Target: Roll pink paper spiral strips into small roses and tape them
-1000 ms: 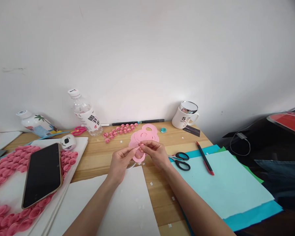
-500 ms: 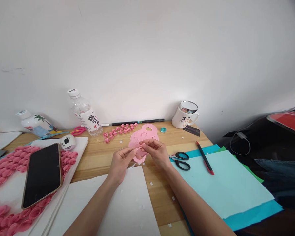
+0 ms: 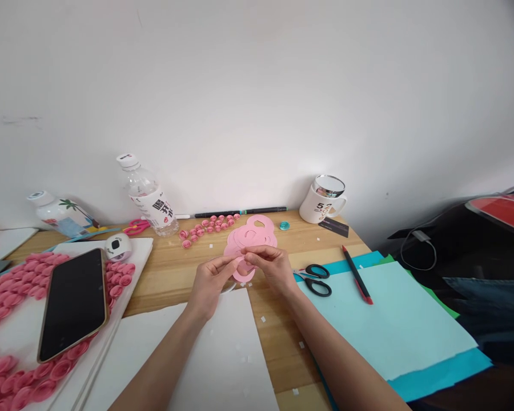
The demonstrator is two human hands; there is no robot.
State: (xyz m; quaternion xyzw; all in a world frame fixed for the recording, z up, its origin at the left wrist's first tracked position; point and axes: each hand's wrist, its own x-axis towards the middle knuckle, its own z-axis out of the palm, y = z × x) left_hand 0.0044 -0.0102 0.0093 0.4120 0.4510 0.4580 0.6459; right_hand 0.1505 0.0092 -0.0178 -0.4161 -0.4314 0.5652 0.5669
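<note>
My left hand (image 3: 209,279) and my right hand (image 3: 270,264) meet above the wooden table (image 3: 171,274), both pinching a pink paper spiral strip (image 3: 243,271) between thumb and fingers. Its loose end hangs just below the fingertips. Right behind the hands lies a pile of pink spiral paper cut-outs (image 3: 255,231). A row of small rolled pink paper roses (image 3: 205,228) lies further back to the left.
A phone (image 3: 73,302) rests on a white board covered with pink roses (image 3: 8,291). Black scissors (image 3: 317,278), a red pen (image 3: 357,275) and light blue paper (image 3: 389,319) lie right. Two bottles (image 3: 148,197), a white mug (image 3: 323,201) and white sheets (image 3: 223,359) are around.
My fingers have shifted slightly on the pink strip, the right hand a little lower. Everything else is where it was.
</note>
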